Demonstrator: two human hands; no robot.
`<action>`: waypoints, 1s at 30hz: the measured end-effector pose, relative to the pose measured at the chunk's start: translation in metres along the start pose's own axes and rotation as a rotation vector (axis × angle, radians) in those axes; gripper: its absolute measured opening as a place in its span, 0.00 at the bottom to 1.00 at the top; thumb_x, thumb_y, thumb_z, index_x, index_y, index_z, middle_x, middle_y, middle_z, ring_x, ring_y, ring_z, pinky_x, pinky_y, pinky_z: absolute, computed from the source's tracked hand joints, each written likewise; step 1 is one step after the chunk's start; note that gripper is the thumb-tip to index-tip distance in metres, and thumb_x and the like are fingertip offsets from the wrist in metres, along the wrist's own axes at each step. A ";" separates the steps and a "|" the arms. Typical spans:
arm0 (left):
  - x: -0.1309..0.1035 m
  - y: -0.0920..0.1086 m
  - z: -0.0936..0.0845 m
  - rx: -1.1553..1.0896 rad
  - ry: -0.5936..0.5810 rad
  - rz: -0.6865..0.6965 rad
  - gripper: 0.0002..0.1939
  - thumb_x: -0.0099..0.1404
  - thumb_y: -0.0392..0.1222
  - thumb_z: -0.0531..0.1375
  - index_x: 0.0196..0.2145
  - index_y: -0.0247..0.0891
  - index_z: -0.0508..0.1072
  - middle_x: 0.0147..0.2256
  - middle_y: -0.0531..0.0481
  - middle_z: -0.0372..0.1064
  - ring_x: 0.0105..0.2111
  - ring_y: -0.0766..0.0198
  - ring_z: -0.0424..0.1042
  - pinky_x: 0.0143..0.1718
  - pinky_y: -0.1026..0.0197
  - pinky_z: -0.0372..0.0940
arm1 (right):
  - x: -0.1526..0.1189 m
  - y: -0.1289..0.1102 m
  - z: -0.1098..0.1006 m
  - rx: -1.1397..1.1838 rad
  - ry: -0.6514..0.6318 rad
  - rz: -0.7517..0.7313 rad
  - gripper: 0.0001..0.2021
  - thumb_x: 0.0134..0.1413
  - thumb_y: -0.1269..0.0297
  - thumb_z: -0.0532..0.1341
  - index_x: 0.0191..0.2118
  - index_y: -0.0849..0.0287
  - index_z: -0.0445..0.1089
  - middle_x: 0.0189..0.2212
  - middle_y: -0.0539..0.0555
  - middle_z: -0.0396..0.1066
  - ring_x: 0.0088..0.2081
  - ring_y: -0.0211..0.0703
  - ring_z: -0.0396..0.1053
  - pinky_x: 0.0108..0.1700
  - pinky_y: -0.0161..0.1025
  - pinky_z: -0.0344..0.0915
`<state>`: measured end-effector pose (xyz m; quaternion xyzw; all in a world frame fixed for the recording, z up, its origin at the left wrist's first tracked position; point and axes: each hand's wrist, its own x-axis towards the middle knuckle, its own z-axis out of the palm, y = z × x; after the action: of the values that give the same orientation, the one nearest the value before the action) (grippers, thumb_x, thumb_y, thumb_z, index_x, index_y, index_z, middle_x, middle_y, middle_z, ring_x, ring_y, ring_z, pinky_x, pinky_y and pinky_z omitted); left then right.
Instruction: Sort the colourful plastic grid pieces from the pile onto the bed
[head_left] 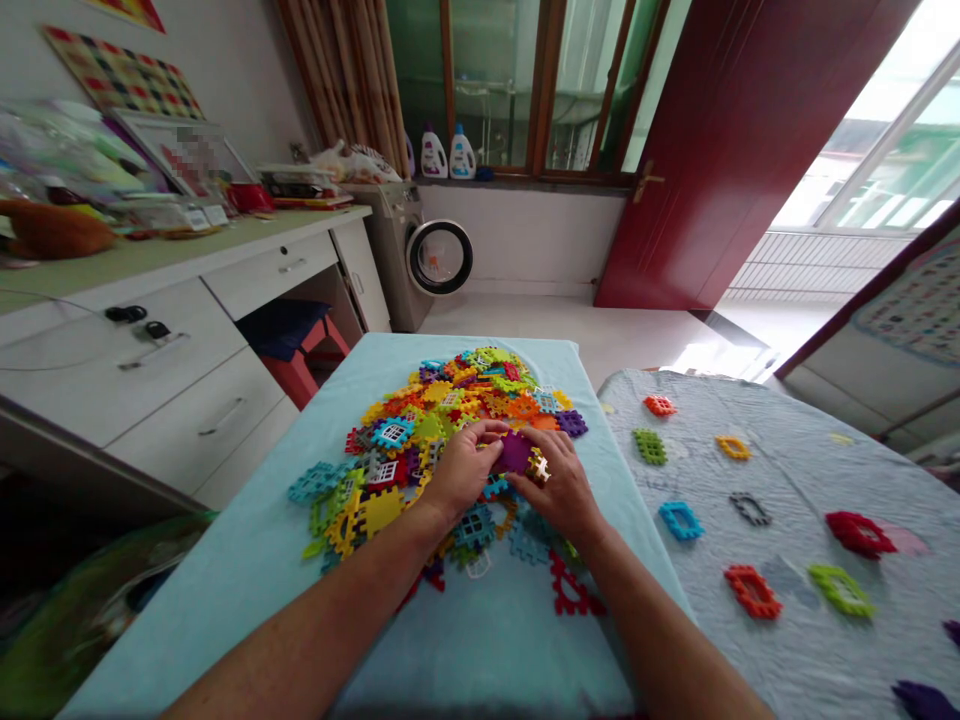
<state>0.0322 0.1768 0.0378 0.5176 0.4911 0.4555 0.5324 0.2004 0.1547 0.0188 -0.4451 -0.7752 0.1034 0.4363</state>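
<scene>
Head view: our left hand and right hand pinching purple piece between fingers, hovering over heaped plastic pieces, mid-table. Risk: hands working low over loose pile, knuckles possibly knocking pieces toward near edge; pinched piece possibly slipping.

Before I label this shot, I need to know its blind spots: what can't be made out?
- Head view: edges of the purple piece, covered by fingers of the left hand and right hand.
- Head view: lower layers of the pile, under other pieces.
- Head view: the dark purple piece, cut off by the bottom edge.
- Head view: print on the white bottles, too small.
</scene>
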 end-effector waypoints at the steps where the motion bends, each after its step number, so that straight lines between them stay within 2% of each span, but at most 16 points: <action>1: -0.001 0.001 0.000 -0.005 -0.009 -0.001 0.15 0.59 0.40 0.60 0.44 0.36 0.75 0.37 0.47 0.74 0.34 0.63 0.74 0.36 0.60 0.71 | 0.000 0.000 0.000 -0.006 0.002 0.000 0.24 0.55 0.58 0.67 0.56 0.56 0.66 0.47 0.59 0.73 0.49 0.54 0.68 0.53 0.52 0.66; 6: -0.010 0.007 -0.006 0.021 -0.128 0.019 0.19 0.60 0.39 0.60 0.49 0.37 0.72 0.43 0.46 0.74 0.34 0.64 0.74 0.36 0.61 0.71 | -0.002 0.003 -0.003 0.004 0.013 0.017 0.26 0.54 0.62 0.67 0.58 0.55 0.65 0.49 0.57 0.74 0.50 0.54 0.67 0.53 0.51 0.66; 9: -0.016 0.011 -0.008 0.072 -0.209 0.096 0.26 0.58 0.36 0.62 0.55 0.40 0.68 0.47 0.46 0.73 0.38 0.64 0.74 0.41 0.60 0.70 | -0.003 0.005 -0.002 0.025 0.028 0.043 0.26 0.54 0.62 0.67 0.59 0.55 0.65 0.47 0.58 0.74 0.48 0.54 0.67 0.52 0.50 0.66; 11: -0.019 0.013 -0.008 0.148 -0.219 0.170 0.27 0.58 0.35 0.62 0.56 0.42 0.68 0.48 0.47 0.73 0.40 0.63 0.74 0.44 0.59 0.69 | -0.003 0.004 -0.004 0.053 0.019 0.067 0.25 0.54 0.59 0.66 0.57 0.56 0.66 0.46 0.58 0.74 0.47 0.53 0.68 0.51 0.48 0.66; 14: -0.022 0.015 -0.008 0.368 -0.159 0.306 0.14 0.64 0.39 0.60 0.47 0.41 0.76 0.40 0.48 0.72 0.38 0.62 0.71 0.43 0.58 0.66 | -0.003 0.000 -0.008 0.113 -0.061 0.111 0.13 0.62 0.56 0.59 0.47 0.57 0.72 0.38 0.56 0.75 0.40 0.48 0.70 0.45 0.43 0.66; 15: -0.022 0.015 -0.008 0.430 -0.126 0.345 0.11 0.65 0.42 0.59 0.43 0.41 0.78 0.37 0.48 0.71 0.37 0.61 0.70 0.42 0.59 0.65 | -0.003 -0.002 -0.010 0.140 -0.096 0.128 0.13 0.65 0.56 0.55 0.42 0.56 0.73 0.34 0.55 0.74 0.37 0.46 0.70 0.42 0.42 0.66; 17: -0.022 0.014 -0.008 0.476 -0.067 0.379 0.11 0.67 0.47 0.59 0.38 0.40 0.79 0.35 0.48 0.69 0.35 0.61 0.67 0.39 0.60 0.64 | -0.003 -0.005 -0.012 0.214 -0.150 0.170 0.17 0.68 0.57 0.50 0.34 0.56 0.72 0.28 0.52 0.72 0.32 0.42 0.69 0.38 0.38 0.64; 19: -0.020 0.012 -0.009 0.413 -0.066 0.336 0.13 0.66 0.50 0.60 0.36 0.38 0.78 0.34 0.49 0.69 0.34 0.62 0.66 0.36 0.61 0.63 | -0.002 -0.005 -0.012 0.287 -0.150 0.219 0.17 0.68 0.57 0.50 0.32 0.56 0.70 0.26 0.50 0.71 0.29 0.40 0.68 0.35 0.37 0.63; 21: -0.018 0.009 -0.009 0.295 -0.125 0.230 0.14 0.65 0.51 0.60 0.36 0.37 0.77 0.31 0.51 0.69 0.30 0.64 0.65 0.32 0.63 0.61 | -0.003 -0.004 -0.009 0.330 -0.107 0.260 0.12 0.66 0.58 0.53 0.36 0.56 0.71 0.26 0.49 0.72 0.29 0.39 0.68 0.34 0.36 0.63; 23: -0.016 0.006 -0.010 0.170 -0.171 0.122 0.15 0.64 0.52 0.61 0.39 0.36 0.75 0.28 0.53 0.69 0.27 0.66 0.64 0.30 0.63 0.60 | -0.003 -0.001 -0.006 0.365 -0.051 0.282 0.09 0.62 0.61 0.57 0.44 0.55 0.70 0.29 0.48 0.73 0.30 0.39 0.69 0.35 0.36 0.65; 27: -0.012 -0.002 -0.009 0.028 -0.145 0.020 0.24 0.60 0.50 0.63 0.51 0.38 0.68 0.28 0.55 0.69 0.26 0.66 0.66 0.28 0.64 0.60 | -0.005 0.004 0.000 0.387 -0.013 0.266 0.27 0.54 0.64 0.63 0.60 0.53 0.60 0.39 0.51 0.73 0.36 0.41 0.71 0.42 0.40 0.70; 30: -0.010 -0.006 -0.008 0.041 -0.167 0.011 0.24 0.60 0.49 0.62 0.52 0.38 0.67 0.30 0.53 0.72 0.26 0.65 0.68 0.29 0.63 0.63 | -0.005 0.006 0.003 0.276 -0.034 0.224 0.32 0.49 0.64 0.67 0.61 0.53 0.61 0.48 0.56 0.71 0.46 0.48 0.71 0.51 0.47 0.69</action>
<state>0.0228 0.1670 0.0323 0.5670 0.4515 0.4036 0.5583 0.2032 0.1548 0.0107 -0.4627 -0.7065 0.2642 0.4657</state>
